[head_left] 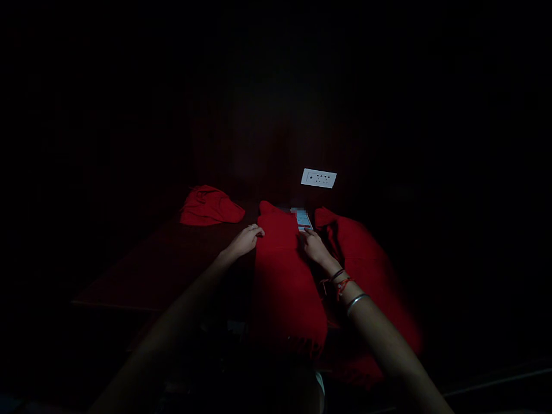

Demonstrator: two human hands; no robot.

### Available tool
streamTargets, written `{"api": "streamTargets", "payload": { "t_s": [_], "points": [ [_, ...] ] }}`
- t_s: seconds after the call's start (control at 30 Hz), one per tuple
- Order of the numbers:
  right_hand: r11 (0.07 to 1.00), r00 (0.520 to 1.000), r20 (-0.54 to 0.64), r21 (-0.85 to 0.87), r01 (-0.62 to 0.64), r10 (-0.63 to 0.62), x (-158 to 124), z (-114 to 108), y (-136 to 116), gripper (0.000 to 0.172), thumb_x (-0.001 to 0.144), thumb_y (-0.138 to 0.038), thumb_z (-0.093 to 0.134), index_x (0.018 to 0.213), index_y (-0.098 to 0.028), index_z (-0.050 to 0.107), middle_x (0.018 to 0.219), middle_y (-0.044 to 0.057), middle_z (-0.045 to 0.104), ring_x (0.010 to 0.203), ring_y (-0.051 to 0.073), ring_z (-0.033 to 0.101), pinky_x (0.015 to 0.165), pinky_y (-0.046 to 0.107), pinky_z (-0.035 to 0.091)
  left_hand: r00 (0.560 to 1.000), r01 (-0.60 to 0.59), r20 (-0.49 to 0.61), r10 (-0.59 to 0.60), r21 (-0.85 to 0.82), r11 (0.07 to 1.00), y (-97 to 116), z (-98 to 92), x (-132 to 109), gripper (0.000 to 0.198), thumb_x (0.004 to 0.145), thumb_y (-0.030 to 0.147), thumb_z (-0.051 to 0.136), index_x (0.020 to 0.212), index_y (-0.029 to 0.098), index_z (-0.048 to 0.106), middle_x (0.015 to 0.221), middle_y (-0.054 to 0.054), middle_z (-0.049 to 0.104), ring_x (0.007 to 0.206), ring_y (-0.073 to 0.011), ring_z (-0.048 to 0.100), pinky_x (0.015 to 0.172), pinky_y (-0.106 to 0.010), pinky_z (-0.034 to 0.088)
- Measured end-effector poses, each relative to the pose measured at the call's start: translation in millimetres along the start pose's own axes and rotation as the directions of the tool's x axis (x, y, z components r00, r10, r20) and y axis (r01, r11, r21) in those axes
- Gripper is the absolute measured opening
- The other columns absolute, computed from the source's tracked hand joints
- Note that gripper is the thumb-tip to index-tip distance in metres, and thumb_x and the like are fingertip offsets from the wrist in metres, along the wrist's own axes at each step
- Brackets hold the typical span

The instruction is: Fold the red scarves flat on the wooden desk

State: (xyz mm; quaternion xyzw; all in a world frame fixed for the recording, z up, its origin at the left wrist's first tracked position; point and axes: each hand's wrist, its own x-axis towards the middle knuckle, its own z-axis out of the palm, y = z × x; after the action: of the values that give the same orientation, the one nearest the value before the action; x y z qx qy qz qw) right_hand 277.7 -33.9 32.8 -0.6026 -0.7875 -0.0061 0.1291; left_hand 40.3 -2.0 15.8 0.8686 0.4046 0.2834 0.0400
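A long red scarf (pixel 282 276) with a fringed near end lies over the dark table and hangs down its front edge. My left hand (pixel 247 239) is at the scarf's left edge, its fingers closed on the cloth. On the opposite side my right hand (pixel 316 247) pinches the right edge, with bracelets and a bangle on that wrist. Just beyond the right fingers lies a white printed sheet or booklet (pixel 303 219), partly covered by the scarf. The fingertips of both hands are dim.
To the right, another red cloth (pixel 366 253) drapes over the table edge. A crumpled red cloth (pixel 210 206) sits at the back left of the dark table (pixel 142 270). A white socket plate (pixel 319 178) is on the wall behind. Deep shadow hides the surroundings.
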Motion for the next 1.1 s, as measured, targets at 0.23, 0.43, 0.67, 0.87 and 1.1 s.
{"api": "streamTargets", "payload": {
  "t_s": [0.23, 0.43, 0.67, 0.87, 1.1],
  "points": [
    [0.995, 0.992, 0.088, 0.031, -0.091, 0.088, 45, 16, -27, 0.067, 0.080, -0.052, 0.026, 0.133, -0.013, 0.012, 0.138, 0.012, 0.010, 0.125, 0.028, 0.005, 0.097, 0.043, 0.013, 0.950, 0.208, 0.209, -0.231, 0.126, 0.970, -13, 21.4, 34, 0.067, 0.077, 0.052, 0.033, 0.131, 0.014, 0.017, 0.138, -0.010, 0.013, 0.124, -0.0281, 0.010, 0.096, -0.048, 0.015],
    [0.990, 0.963, 0.250, 0.071, -0.124, 0.103, 41, 49, -8, 0.076, 0.075, -0.060, 0.026, 0.133, -0.013, 0.008, 0.139, 0.012, 0.002, 0.125, 0.026, -0.001, 0.099, 0.038, 0.008, 0.862, 0.306, 0.373, -0.343, 0.154, 0.939, -31, 42.3, 24, 0.089, 0.066, 0.070, 0.030, 0.133, 0.016, 0.005, 0.138, -0.008, -0.001, 0.124, -0.0311, 0.003, 0.096, -0.051, 0.003],
    [0.938, 0.974, 0.042, 0.263, -0.227, 0.224, 76, 12, 0, 0.058, 0.077, -0.037, 0.040, 0.126, -0.008, 0.029, 0.125, 0.015, 0.037, 0.114, 0.020, 0.035, 0.091, 0.028, 0.027, 0.931, 0.350, 0.165, -0.325, -0.152, 0.924, -42, 30.7, 42, 0.074, 0.074, 0.054, 0.035, 0.132, 0.012, 0.014, 0.138, -0.012, 0.008, 0.124, -0.0264, 0.010, 0.098, -0.042, 0.014],
    [0.900, 0.928, 0.026, 0.238, -0.366, 0.371, 81, 18, -12, 0.049, 0.072, -0.021, 0.047, 0.119, -0.007, 0.039, 0.108, 0.017, 0.048, 0.095, 0.023, 0.049, 0.079, 0.029, 0.036, 0.911, 0.377, 0.056, -0.408, -0.514, 0.771, -59, 36.0, 63, 0.044, 0.073, 0.036, 0.045, 0.110, 0.013, 0.046, 0.115, -0.010, 0.048, 0.107, -0.0209, 0.043, 0.089, -0.029, 0.032],
    [0.980, 0.981, -0.045, 0.084, -0.183, 0.187, 15, 39, -37, 0.038, 0.081, -0.022, 0.034, 0.115, -0.010, 0.044, 0.113, 0.017, 0.041, 0.102, 0.022, 0.041, 0.086, 0.032, 0.031, 0.912, 0.403, 0.327, -0.247, -0.605, 0.687, -61, 25.2, 24, 0.024, 0.062, 0.032, 0.058, 0.079, 0.016, 0.053, 0.072, 0.001, 0.059, 0.066, -0.0132, 0.054, 0.062, -0.023, 0.042]
  ]
}}
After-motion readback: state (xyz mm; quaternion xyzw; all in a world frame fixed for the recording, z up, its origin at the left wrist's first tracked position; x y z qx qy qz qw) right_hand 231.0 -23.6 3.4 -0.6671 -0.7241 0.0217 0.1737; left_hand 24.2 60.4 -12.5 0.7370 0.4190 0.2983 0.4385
